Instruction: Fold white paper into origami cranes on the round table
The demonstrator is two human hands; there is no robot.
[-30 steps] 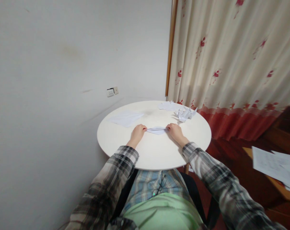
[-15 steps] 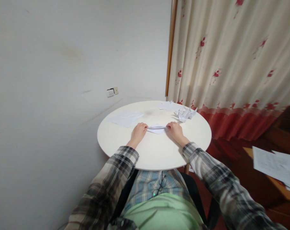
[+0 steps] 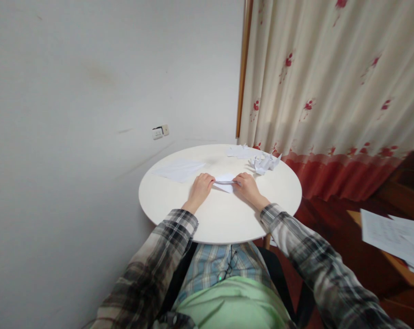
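A small folded sheet of white paper (image 3: 223, 186) lies in front of me on the round white table (image 3: 223, 219). My left hand (image 3: 202, 185) pinches its left end, fingers closed along the raised fold. At the right end my right hand (image 3: 247, 185) grips the same fold between thumb and fingers. A narrow layered edge shows between the two hands, with flat paper on both sides of it. The fingertips partly hide the paper's ends.
Flat white paper (image 3: 181, 169) lies to the left on the table. Folded paper shapes (image 3: 264, 163) stand at the back right, near more paper (image 3: 241, 151) by the far edge. Printed sheets (image 3: 388, 233) rest on wooden furniture at right. A wall (image 3: 73, 160) borders the left side.
Both hands have come closer together along the fold. More of the paper now shows beyond the fold, on its far side.
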